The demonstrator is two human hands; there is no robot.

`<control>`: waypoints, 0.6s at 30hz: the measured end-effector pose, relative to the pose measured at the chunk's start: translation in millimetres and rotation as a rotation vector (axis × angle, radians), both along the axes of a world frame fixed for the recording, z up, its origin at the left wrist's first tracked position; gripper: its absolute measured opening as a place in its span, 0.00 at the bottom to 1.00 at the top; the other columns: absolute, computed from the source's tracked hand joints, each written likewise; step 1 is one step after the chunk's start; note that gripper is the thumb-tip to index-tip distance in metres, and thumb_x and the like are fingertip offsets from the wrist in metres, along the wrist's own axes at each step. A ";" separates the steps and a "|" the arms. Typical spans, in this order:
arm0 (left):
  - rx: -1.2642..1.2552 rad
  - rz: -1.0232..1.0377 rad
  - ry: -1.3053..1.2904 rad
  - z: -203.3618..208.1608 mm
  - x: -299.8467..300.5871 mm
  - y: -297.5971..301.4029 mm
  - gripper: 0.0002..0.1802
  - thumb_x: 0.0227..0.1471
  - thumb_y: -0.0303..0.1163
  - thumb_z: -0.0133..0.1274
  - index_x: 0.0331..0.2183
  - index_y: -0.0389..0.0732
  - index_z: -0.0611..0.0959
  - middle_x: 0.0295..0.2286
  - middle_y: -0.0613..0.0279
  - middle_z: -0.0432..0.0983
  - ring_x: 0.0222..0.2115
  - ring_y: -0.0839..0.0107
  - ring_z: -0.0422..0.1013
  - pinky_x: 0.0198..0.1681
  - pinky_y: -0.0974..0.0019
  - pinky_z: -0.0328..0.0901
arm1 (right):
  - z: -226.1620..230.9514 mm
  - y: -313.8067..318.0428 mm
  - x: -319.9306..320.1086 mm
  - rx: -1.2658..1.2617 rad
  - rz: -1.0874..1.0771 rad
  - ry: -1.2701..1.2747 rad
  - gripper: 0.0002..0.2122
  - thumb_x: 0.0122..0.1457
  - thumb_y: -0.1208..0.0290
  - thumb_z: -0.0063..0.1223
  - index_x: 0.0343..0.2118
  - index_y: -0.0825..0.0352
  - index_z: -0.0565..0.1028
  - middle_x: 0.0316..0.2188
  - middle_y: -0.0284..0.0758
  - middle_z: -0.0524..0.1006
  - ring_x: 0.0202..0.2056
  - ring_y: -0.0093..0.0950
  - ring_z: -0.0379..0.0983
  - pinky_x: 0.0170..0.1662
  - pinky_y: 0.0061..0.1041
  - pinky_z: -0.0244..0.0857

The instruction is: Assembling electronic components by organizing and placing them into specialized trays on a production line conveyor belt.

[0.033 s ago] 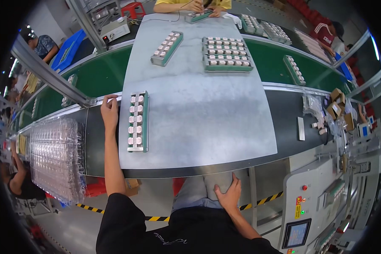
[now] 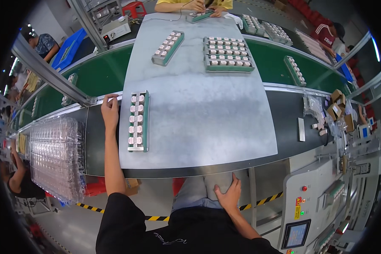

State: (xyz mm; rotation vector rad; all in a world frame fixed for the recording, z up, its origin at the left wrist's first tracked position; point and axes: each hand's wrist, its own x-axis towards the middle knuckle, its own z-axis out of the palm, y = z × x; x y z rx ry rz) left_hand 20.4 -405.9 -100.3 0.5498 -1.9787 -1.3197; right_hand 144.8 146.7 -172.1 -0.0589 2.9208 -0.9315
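Observation:
My left hand rests at the left edge of the pale grey work board, by the metal rail. Its fingers are loosely bent, with nothing visible in them. Just right of it stands a narrow green tray holding several white-topped parts, which the hand does not touch. Below the bench edge, my right hand lies on my thigh, empty, thumb and fingers spread. Farther up the board are a tilted green tray of similar parts and a group of filled green trays side by side.
Stacked clear plastic trays stand at the left. A green conveyor belt crosses under the board. Opposite, a person in a yellow top handles another tray. At the right are a metal bar, plastic bags, small boxes and a machine panel.

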 end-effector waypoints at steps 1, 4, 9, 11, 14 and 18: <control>0.002 0.006 0.001 2.5 2.4 -0.9 0.06 0.66 0.28 0.50 0.41 0.38 0.81 0.17 0.78 0.61 0.18 0.87 0.53 0.22 0.74 0.46 | 2.1 -0.6 -2.4 0.002 0.006 0.001 0.45 0.47 0.51 0.70 0.64 0.73 0.62 0.51 0.50 0.68 0.54 0.51 0.66 0.58 0.47 0.61; -0.011 0.020 -0.032 -0.4 2.4 -3.6 0.06 0.65 0.29 0.51 0.40 0.40 0.81 0.17 0.78 0.65 0.19 0.87 0.55 0.22 0.73 0.46 | 14.5 5.0 -8.5 0.015 0.039 -0.095 0.46 0.51 0.48 0.68 0.65 0.75 0.60 0.55 0.53 0.65 0.56 0.53 0.66 0.60 0.48 0.60; 0.029 0.065 -0.027 -15.1 7.7 -22.3 0.08 0.67 0.31 0.49 0.43 0.40 0.80 0.16 0.77 0.63 0.17 0.86 0.56 0.19 0.74 0.46 | 132.4 33.5 -96.4 0.201 0.724 -0.905 0.42 0.62 0.45 0.60 0.67 0.74 0.60 0.58 0.54 0.72 0.59 0.45 0.71 0.62 0.39 0.65; 0.149 0.096 0.060 -17.6 1.8 -40.0 0.09 0.67 0.31 0.50 0.43 0.38 0.81 0.17 0.71 0.66 0.16 0.83 0.59 0.18 0.75 0.51 | 174.3 60.2 -135.3 -0.186 0.841 -0.886 0.35 0.65 0.47 0.57 0.64 0.72 0.66 0.53 0.51 0.78 0.58 0.43 0.74 0.59 0.39 0.69; 0.146 0.082 0.072 -18.2 -9.7 -74.9 0.09 0.68 0.32 0.50 0.43 0.38 0.81 0.18 0.71 0.67 0.16 0.81 0.60 0.19 0.75 0.53 | 225.7 91.4 -217.6 -0.590 0.792 -0.751 0.25 0.68 0.62 0.58 0.65 0.65 0.68 0.54 0.40 0.79 0.55 0.29 0.76 0.55 0.29 0.71; -0.091 -0.013 -0.029 11.6 -66.4 -94.1 0.11 0.68 0.35 0.50 0.44 0.38 0.81 0.22 0.68 0.74 0.22 0.80 0.69 0.26 0.75 0.59 | 216.9 122.1 -360.5 -0.333 0.301 -0.143 0.21 0.65 0.59 0.62 0.52 0.70 0.75 0.42 0.36 0.82 0.46 0.24 0.78 0.46 0.27 0.73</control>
